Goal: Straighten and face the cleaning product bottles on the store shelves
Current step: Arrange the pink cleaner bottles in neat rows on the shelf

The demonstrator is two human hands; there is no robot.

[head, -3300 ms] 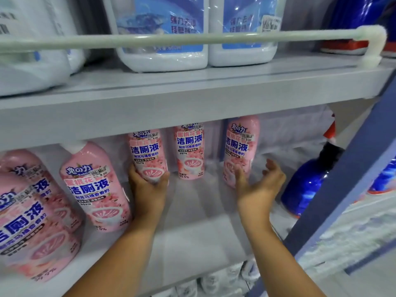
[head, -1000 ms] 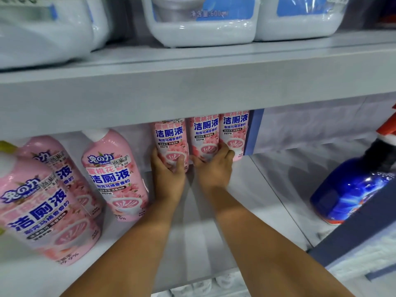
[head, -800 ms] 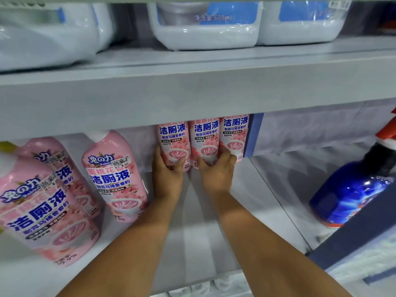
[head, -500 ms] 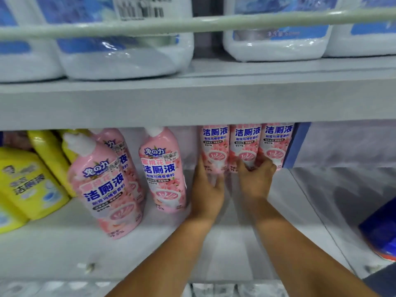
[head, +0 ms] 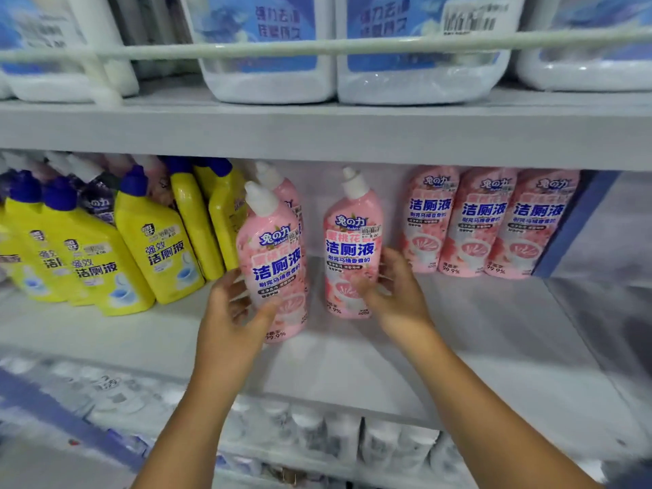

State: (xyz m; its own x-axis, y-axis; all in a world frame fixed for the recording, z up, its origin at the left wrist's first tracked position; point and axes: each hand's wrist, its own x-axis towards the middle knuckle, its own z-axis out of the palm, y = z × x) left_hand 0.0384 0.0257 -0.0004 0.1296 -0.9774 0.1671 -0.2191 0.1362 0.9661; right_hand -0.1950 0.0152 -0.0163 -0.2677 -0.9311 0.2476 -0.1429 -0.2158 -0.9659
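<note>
On the grey middle shelf [head: 476, 351] two pink toilet-cleaner bottles with white caps stand apart from the rest. My left hand [head: 231, 314] wraps the lower part of the front pink bottle [head: 273, 248], thumb across its label. My right hand [head: 397, 294] grips the lower right side of the second pink bottle [head: 352, 238], which faces forward. A third pink bottle [head: 282, 187] is mostly hidden behind the front one. Three more pink bottles [head: 483, 220] stand side by side at the back right, labels forward.
Several yellow bottles [head: 158, 248] with blue caps crowd the shelf's left side. A blue divider [head: 571, 224] closes the right end. White jugs [head: 268, 75] sit on the shelf above behind a rail [head: 317, 45]. White packs [head: 317, 432] fill the shelf below.
Both hands left the three back-right pink bottles and moved left onto the two nearer pink bottles. The view shifted left, bringing the yellow bottles into sight.
</note>
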